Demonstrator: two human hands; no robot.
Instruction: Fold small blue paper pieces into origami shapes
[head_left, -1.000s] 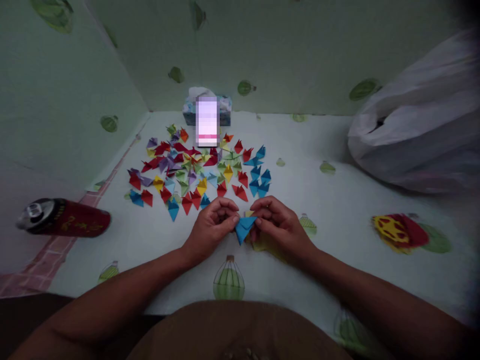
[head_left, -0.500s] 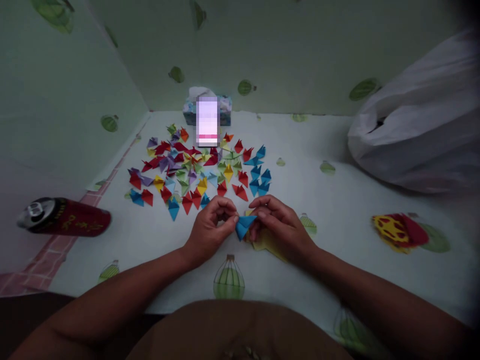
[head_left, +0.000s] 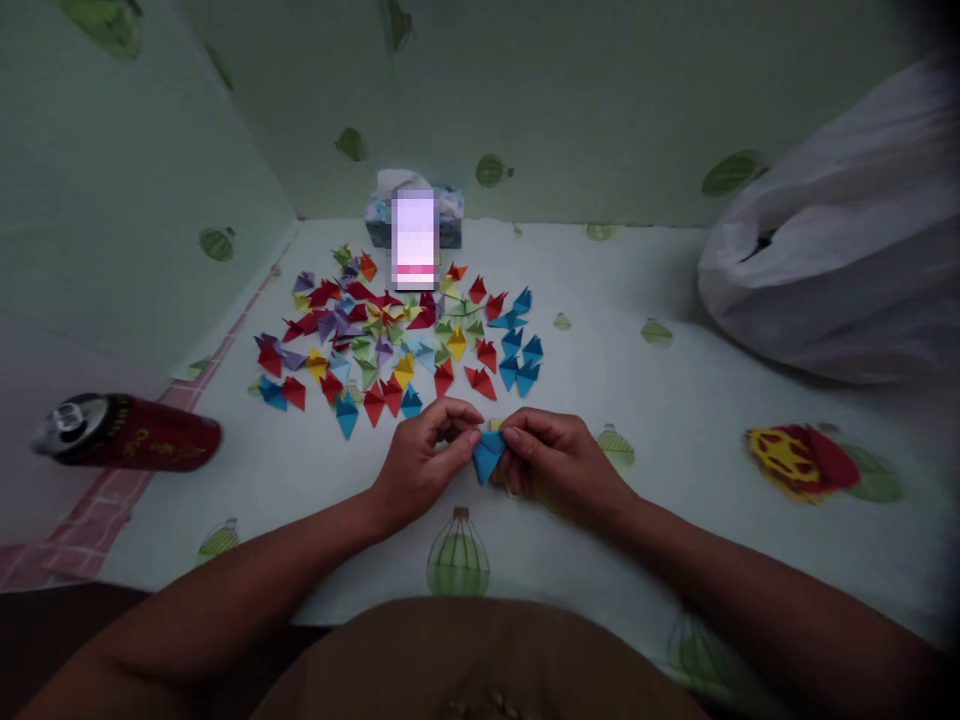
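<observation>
A small blue folded paper piece point(head_left: 487, 455) is pinched between both my hands just above the white sheet. My left hand point(head_left: 424, 455) is closed on its left edge with thumb and forefinger. My right hand point(head_left: 551, 460) is closed on its right edge, and some yellow paper point(head_left: 517, 488) lies under that hand, mostly hidden. Beyond my hands lies a spread of several folded paper pieces point(head_left: 405, 335) in red, blue, yellow, green and purple.
A red can point(head_left: 124, 432) lies on its side at the left. A tissue box point(head_left: 414, 215) with a lit phone leaning on it stands against the back wall. A big white plastic bag point(head_left: 832, 250) fills the right. A red-and-yellow print point(head_left: 799, 460) marks the sheet.
My hands have drawn closer together around the blue piece, which now looks narrower and more folded. My right hand covers more of the yellow paper.
</observation>
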